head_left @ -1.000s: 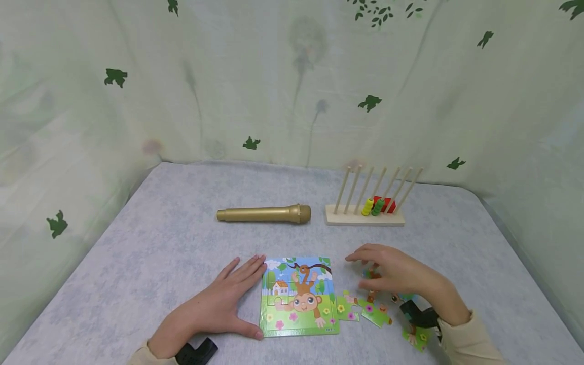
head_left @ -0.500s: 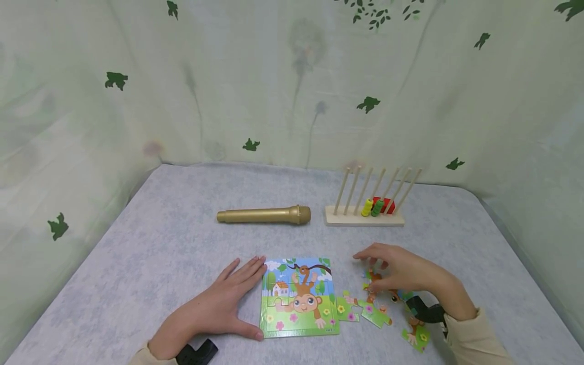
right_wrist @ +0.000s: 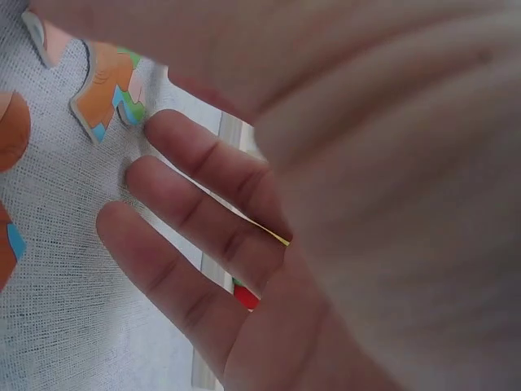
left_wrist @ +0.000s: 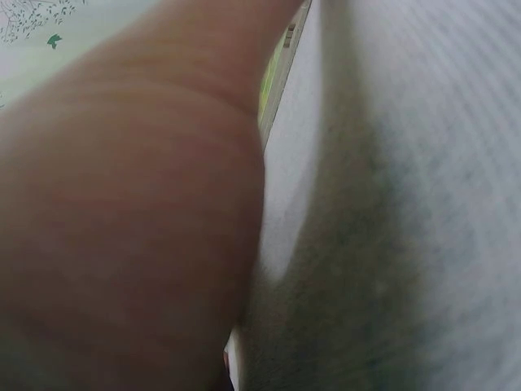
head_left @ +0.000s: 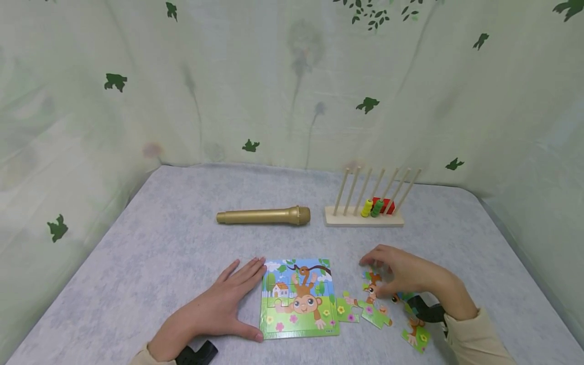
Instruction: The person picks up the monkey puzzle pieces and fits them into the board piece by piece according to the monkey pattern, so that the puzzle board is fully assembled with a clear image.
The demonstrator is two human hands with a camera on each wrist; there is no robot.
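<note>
A square monkey puzzle (head_left: 299, 289) in a green-edged tray lies in front of the person. My left hand (head_left: 223, 301) rests beside it, fingers spread along its left edge and thumb at the near left corner. To the right, my right hand (head_left: 412, 268) arches over loose puzzle pieces. A brown-and-blue piece (head_left: 371, 291) shows between its thumb and index finger, which stand apart. In the right wrist view, relaxed fingers (right_wrist: 179, 204) extend beside a loose piece (right_wrist: 106, 85). The left wrist view is mostly forearm (left_wrist: 138, 204).
A green flowered piece (head_left: 348, 309) lies against the tray's right side, with another (head_left: 376, 317) beside it. One more piece (head_left: 416, 338) is near the right wrist. Farther back are a gold microphone (head_left: 262, 216) and a wooden peg stand (head_left: 364, 219) with yellow and green beads.
My right hand has shifted a little to the right and lowered its thumb and index finger around the brown-and-blue piece. My left hand has stayed in place.
</note>
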